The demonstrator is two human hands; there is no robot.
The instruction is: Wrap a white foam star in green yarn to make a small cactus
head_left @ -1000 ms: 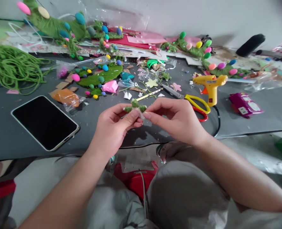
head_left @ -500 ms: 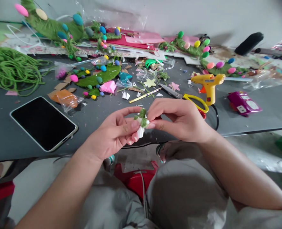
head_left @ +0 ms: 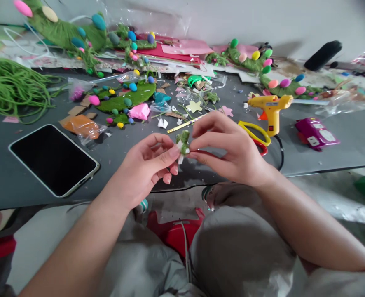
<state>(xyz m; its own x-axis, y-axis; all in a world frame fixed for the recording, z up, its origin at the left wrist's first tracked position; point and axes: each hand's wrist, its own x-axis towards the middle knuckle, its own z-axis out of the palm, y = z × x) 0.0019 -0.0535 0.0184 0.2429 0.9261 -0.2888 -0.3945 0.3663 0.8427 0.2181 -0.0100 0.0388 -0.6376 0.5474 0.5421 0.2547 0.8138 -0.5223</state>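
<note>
My left hand had a small green-and-white piece pinched between thumb and fingers, the thumb pressed over its white part and the lower fingers loosely curled beneath. Taking the glue gun as my mark, the piece was to its left and nearer to me, raised above the table. Its longer line ran from the fuzzy green end, away from me, down to a white end that pointed my way. My right hand came in from the glue gun's side, thumb and forefinger nearly together at the piece's right edge; I couldn't tell whether they gripped it or only touched. Both hands were about equally near. The scissors lay just left of the glue gun, partly behind my right hand.
</note>
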